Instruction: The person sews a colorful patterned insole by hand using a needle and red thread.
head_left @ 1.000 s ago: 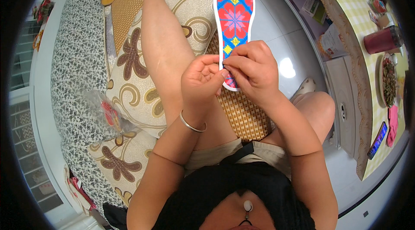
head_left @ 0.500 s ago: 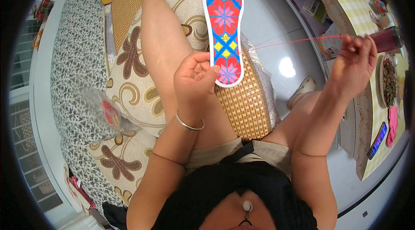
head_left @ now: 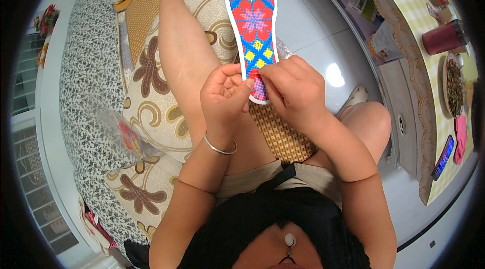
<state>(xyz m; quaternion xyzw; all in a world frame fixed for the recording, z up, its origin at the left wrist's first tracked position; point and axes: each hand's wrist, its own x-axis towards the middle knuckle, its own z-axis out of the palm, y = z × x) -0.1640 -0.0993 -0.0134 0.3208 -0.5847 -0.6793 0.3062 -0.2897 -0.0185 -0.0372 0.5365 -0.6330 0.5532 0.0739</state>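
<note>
An embroidered shoe insole (head_left: 254,16) with a white rim stands out in front of me, its heel end toward my body. Red and pink flowers alternate on it with a blue lattice and yellow diamonds. My left hand (head_left: 224,93) grips the left edge near the heel, thumb on the patterned face and the other fingers curled. My right hand (head_left: 297,92) is at the right side of the heel, its fingertips pinched together against the stitched face. Whatever is between those fingertips is hidden or too small to make out. A silver bangle (head_left: 220,151) circles my left wrist.
Under the insole lies a woven tan mat (head_left: 280,135). Patterned cushions (head_left: 144,112) and a clear plastic bag (head_left: 129,135) are on the left. On the right, a checked tablecloth (head_left: 429,84) bears a dark red cup (head_left: 444,37), a plate of dried pieces (head_left: 454,89), a phone (head_left: 443,158) and pink cloth (head_left: 459,140).
My right hand has come in from the far right to the heel of the insole. The red thread stretched between them no longer shows. The insole has shifted slightly left.
</note>
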